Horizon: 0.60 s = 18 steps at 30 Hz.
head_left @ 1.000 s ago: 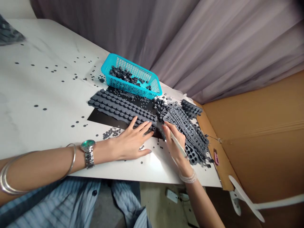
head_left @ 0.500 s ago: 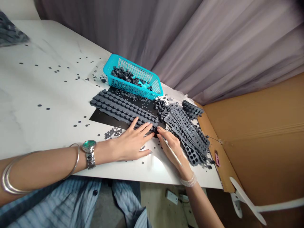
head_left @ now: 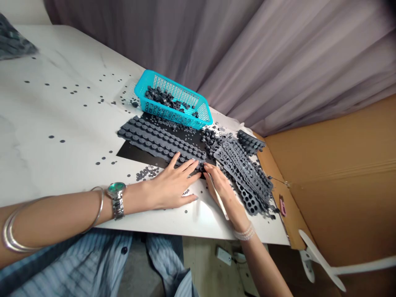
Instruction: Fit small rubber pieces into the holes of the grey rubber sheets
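Note:
A dark grey rubber sheet with rows of round raised knobs lies on a black mat. My left hand is spread open, its fingertips pressing on the sheet's near right edge. Beside it, my right hand is closed around a slim white pen-like tool. The tool slants across the palm, its rear end toward my wrist. Its tip is hidden by my fingers at the sheet's right corner, so I cannot make out what it touches.
Behind the sheet stands a turquoise basket holding small dark rubber pieces. Punched rubber sheets are heaped at the right, near a cardboard panel and a pink clip-like item. Small dark discs are scattered over the white table.
The white tool has tilted in my right hand, its rear end swinging left and toward the table edge. My left hand and the sheet stay in place.

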Tool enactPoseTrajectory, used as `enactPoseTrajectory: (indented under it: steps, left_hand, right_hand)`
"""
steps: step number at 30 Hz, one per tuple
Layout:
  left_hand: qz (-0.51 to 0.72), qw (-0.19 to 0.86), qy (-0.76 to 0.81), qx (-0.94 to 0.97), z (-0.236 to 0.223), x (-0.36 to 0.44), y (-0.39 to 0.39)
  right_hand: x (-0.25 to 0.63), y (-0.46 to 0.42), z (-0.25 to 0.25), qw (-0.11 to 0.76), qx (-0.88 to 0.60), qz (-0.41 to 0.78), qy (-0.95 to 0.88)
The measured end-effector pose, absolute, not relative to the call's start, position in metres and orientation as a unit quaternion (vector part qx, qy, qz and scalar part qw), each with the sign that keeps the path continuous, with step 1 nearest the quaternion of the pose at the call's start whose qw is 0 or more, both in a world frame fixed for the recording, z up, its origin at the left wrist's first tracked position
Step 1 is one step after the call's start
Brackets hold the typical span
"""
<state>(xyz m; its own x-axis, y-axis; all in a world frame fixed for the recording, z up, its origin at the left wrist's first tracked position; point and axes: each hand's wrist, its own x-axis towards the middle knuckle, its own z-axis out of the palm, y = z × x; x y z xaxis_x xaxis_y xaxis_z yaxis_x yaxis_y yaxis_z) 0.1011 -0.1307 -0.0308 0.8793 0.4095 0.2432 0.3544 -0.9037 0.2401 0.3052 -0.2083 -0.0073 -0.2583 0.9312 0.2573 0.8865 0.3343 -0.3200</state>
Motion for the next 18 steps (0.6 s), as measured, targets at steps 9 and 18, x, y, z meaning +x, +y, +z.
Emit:
enactPoseTrajectory:
  steps: [9,18]
  left_hand:
    - [0.154,0.094,0.202,0.963,-0.031,0.101,-0.132]
    - [0.141,0.092,0.201,0.965,-0.030,0.101,-0.132]
  right_hand:
    - [0.310,-0.200,-0.021,0.222,-0.597,0.050,-0.769]
    - [0.306,-0.197,-0.020,0.222,-0.603,0.054,-0.764]
